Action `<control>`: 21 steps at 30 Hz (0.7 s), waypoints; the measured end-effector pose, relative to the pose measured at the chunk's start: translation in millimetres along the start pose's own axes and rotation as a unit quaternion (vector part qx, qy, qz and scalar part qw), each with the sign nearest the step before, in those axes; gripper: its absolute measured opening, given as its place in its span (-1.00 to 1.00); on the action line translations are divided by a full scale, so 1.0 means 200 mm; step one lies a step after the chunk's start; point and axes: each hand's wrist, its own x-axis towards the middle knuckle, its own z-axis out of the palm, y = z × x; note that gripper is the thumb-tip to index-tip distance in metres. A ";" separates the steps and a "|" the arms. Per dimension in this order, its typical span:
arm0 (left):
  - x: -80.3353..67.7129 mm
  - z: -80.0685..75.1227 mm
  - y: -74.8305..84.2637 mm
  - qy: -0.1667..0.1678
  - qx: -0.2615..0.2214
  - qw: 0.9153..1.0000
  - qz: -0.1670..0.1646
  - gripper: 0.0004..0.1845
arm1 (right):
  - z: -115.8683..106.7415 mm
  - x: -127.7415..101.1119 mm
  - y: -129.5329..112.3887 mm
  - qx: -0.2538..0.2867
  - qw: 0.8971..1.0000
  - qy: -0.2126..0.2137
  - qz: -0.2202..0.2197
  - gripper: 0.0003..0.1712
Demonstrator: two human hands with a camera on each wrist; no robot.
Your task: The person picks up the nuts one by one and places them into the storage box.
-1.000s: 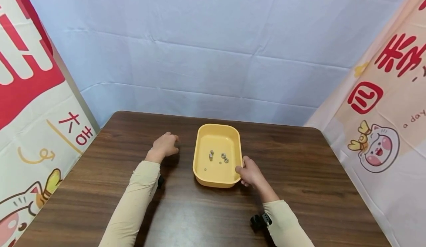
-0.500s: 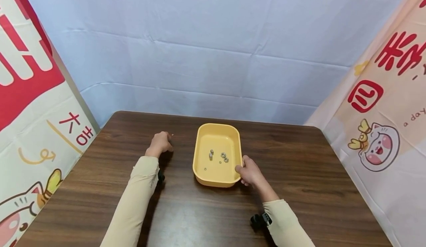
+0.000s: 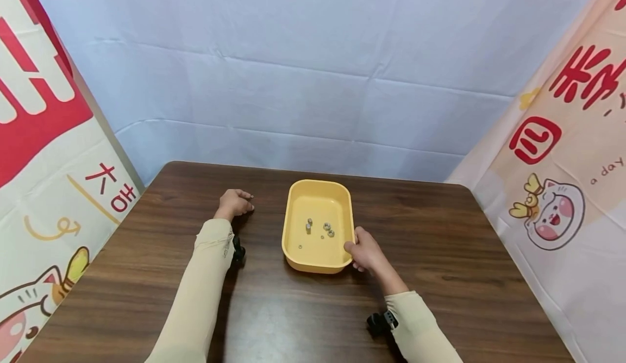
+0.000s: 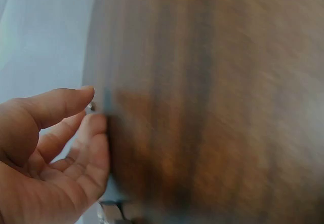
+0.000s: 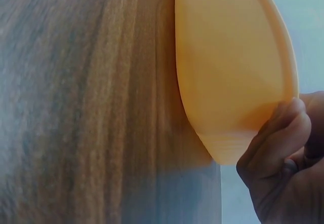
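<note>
My left hand is at the far left of the table, thumb and fingertips apart. A tiny metal piece, apparently a small nut, lies in the gap by the fingertips in the left wrist view; in the head view it is a dark speck at one fingertip. My right hand grips the right wall of a yellow plastic tray, thumb over the rim and fingers outside. Inside the tray lie silver hex nuts, two nuts or short bolts standing on edge, and tiny nuts.
The tray stands on a dark wood-grain table. A pale blue cloth hangs behind the table's back edge. Printed banners flank both sides. A black wrist camera sits under the right cuff.
My left hand has drawn back leftward from beside the tray, and its thumb and fingers have come to the tiny piece on the table. My right hand keeps its grip on the tray.
</note>
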 end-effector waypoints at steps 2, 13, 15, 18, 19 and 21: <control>0.00 -0.01 0.01 -0.009 -0.043 0.999 -0.022 -0.62 | 0.00 0.00 0.00 -0.001 1.000 0.000 0.000 -0.91; 0.08 0.02 0.04 0.029 -0.050 0.996 -0.075 -0.76 | 0.00 0.00 0.01 -0.006 1.000 0.000 -0.007 -0.91; 0.10 0.02 0.03 0.039 -0.043 0.995 -0.081 -0.79 | 0.00 0.00 0.01 -0.006 1.000 0.001 -0.010 -0.91; 0.10 0.02 0.04 0.055 -0.032 0.994 -0.085 -0.82 | 0.01 0.00 0.01 -0.004 1.000 0.000 -0.013 -0.91; 0.10 0.02 0.04 0.062 -0.029 0.994 -0.087 -0.82 | 0.01 0.00 0.01 -0.004 1.000 0.000 -0.014 -0.92; 0.10 0.03 0.05 0.076 -0.019 0.993 -0.085 -0.82 | 0.01 0.00 0.01 -0.004 1.000 -0.002 -0.013 -0.92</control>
